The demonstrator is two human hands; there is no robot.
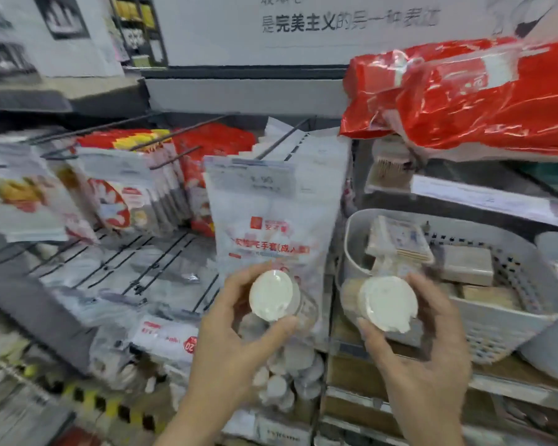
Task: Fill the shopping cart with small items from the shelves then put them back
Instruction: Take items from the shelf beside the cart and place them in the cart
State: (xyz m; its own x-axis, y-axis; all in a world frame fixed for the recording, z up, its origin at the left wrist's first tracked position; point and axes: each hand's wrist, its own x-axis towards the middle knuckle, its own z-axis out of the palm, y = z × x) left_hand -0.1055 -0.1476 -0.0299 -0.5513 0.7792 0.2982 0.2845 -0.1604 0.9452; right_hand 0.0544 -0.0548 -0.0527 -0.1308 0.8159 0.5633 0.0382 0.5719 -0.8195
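Everywhere, blurred shelves (pixel 400 375) of packets (pixel 271 226).

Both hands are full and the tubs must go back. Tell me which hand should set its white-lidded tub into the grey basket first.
Right. The right hand holds its white-lidded tub just at the grey basket front edge; the left hand holds its tub farther left, before the hanging white packet.
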